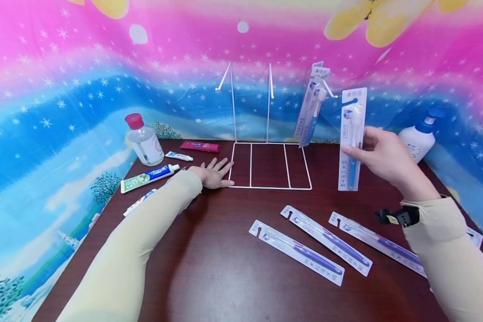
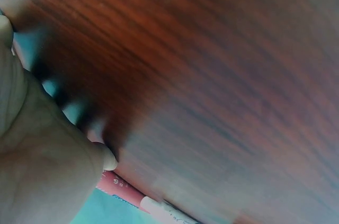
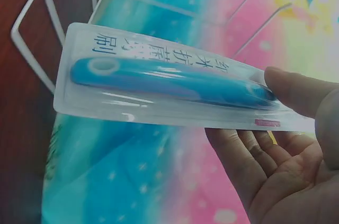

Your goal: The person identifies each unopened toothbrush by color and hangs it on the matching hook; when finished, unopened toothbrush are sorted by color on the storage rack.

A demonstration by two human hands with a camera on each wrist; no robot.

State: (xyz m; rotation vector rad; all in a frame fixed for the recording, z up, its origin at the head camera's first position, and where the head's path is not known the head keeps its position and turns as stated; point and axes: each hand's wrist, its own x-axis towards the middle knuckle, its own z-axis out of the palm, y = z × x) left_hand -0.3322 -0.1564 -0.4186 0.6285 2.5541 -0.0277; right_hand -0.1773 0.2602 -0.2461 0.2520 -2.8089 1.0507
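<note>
My right hand [image 1: 390, 161] pinches a packaged blue toothbrush [image 1: 350, 167], thumb on the front and fingers behind. The pack stands upright in the air, its hook slot near the top, right of a white wire rack [image 1: 268, 120]. In the right wrist view the blue handle [image 3: 169, 83] shows through clear plastic. At least two packaged toothbrushes [image 1: 309, 112] hang from the rack's right hook [image 1: 330, 89]; the middle and left hooks are bare. Fingers spread, my left hand [image 1: 214, 175] rests on the table at the left side of the rack's base, thumb at the front corner.
Several packaged purple toothbrushes [image 1: 299, 252] lie on the table [image 1: 217, 268] at front right. Toothpaste tubes [image 1: 146, 179] and a red-capped clear bottle [image 1: 146, 145] are on the left. A blue-topped pump bottle [image 1: 418, 138] stands behind my right hand. A patterned cloth [image 1: 177, 80] hangs behind.
</note>
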